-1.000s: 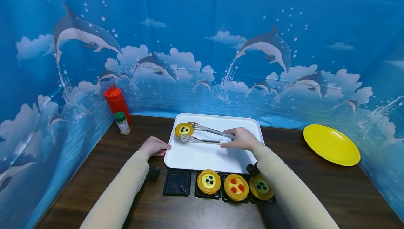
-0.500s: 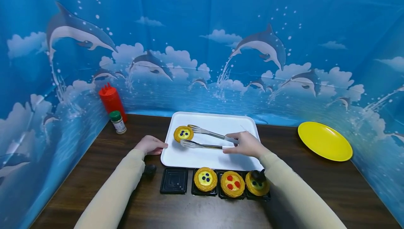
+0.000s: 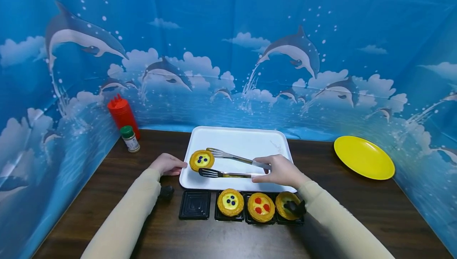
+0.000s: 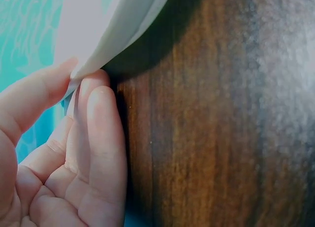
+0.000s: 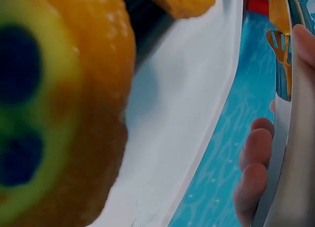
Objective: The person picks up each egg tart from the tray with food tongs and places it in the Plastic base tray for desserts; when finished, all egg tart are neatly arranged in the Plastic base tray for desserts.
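Note:
My left hand (image 3: 167, 164) pinches the left rim of a white tray (image 3: 250, 142). In the left wrist view the thumb lies on the rim (image 4: 118, 32) and fingers are curled beneath it. My right hand (image 3: 283, 171) grips metal tongs (image 3: 240, 158) above the tray, their slotted ends spread apart and pointing left. A tart with dark blue berries (image 3: 202, 160) sits on the tray's left side; the far tong tip overlaps its edge, the near tip lies just in front. The right wrist view shows fingers (image 5: 255, 158) along a tong arm (image 5: 281, 133).
In front of the tray, a black square holder (image 3: 194, 205) stands left of a berry tart (image 3: 230, 202), a red-topped tart (image 3: 261, 207) and another tart (image 3: 283, 207). A yellow plate (image 3: 364, 158) lies right. A red squeeze bottle (image 3: 123, 114) and green-capped shaker (image 3: 130, 139) stand back left.
The tongs and the tart on the tray have shifted toward the tray's front, and the near tong tip has turned. My left hand stays at the rim. The head view has panned slightly right.

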{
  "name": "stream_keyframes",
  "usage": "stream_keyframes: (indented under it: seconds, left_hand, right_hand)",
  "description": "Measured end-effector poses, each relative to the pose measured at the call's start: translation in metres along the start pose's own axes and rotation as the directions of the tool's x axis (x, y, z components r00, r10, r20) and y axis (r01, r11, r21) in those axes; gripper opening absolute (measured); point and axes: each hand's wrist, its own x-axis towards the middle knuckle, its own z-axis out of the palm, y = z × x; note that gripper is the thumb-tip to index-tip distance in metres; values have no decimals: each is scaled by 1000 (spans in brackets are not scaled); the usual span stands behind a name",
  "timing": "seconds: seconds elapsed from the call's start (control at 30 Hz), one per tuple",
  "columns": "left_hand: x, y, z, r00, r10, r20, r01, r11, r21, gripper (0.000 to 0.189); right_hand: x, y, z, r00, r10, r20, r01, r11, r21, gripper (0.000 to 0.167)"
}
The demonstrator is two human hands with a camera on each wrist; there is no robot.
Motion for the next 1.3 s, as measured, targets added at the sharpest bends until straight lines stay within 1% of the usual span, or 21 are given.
stream_keyframes:
  seconds: [0.13, 0.3, 0.5, 0.7, 0.83, 0.9, 1.1, 1.2, 1.3]
  left_hand:
    - [-3, 0, -3, 1000, -2, 15, 2, 1000, 3, 36]
    - [-3, 0, -7, 999, -9, 38, 9, 1000, 1, 34]
    - [-3, 0, -7, 998, -7, 55, 7, 1000, -9, 34]
    - [-5, 1, -5, 999, 4, 41, -4, 1000, 4, 33]
    - [-5, 0, -6, 999, 4, 44, -4, 1000, 2, 33]
    - [-6, 1, -6, 999, -6, 41, 7, 1000, -5, 33]
    - [-9, 4, -6, 999, 6, 50, -6, 1000, 4, 34]
    - [-8, 2, -6, 998, 15, 56, -15, 1000, 9, 36]
    - [-4, 1, -6, 999, 1, 54, -1, 1000, 0, 36]
  right_hand:
    - [-8, -3, 1, 999, -46, 12, 46, 999, -13, 67]
    - [-18, -8, 3, 996, -86, 31, 87, 996, -19, 64]
    - [-28, -13, 5, 994, -99, 56, 100, 995, -15, 63]
    - [-37, -13, 11, 989, -119, 82, 120, 993, 0, 65]
    - [-39, -15, 14, 987, -133, 91, 132, 991, 11, 63]
    - [-40, -16, 16, 986, -137, 94, 136, 990, 20, 62]
    - [-42, -18, 19, 982, -147, 116, 141, 988, 56, 60]
    - [-42, -19, 20, 981, -139, 132, 134, 990, 50, 60]
    - [-42, -19, 21, 981, -140, 136, 136, 990, 37, 61]
